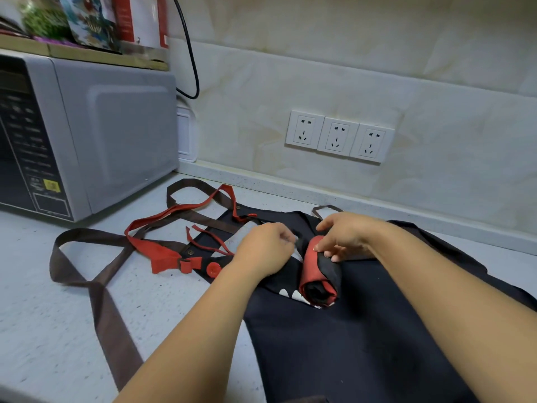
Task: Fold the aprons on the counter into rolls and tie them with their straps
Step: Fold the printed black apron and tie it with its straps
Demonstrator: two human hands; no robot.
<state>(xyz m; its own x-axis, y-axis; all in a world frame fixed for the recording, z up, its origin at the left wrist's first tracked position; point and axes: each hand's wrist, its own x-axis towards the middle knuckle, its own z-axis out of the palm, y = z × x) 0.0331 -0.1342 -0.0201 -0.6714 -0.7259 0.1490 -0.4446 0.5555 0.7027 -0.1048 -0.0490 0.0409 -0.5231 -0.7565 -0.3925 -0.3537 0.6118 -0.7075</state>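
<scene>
Pale speckled counter (pixel 43 315) under a marbled tile wall (pixel 348 68) — three sockets (pixel 338 137), grey microwave (pixel 87 135) left.

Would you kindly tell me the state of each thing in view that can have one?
Dark apron, spread flat, unrolled.
Roll, rolled up, not tied, resting on the dark apron.
Red straps, loose, untied.
Brown straps, loose, untied.
Sockets, nothing plugged in.
Right grip, holding the roll's far end.
Left grip, fingers curled; hold unclear.
</scene>
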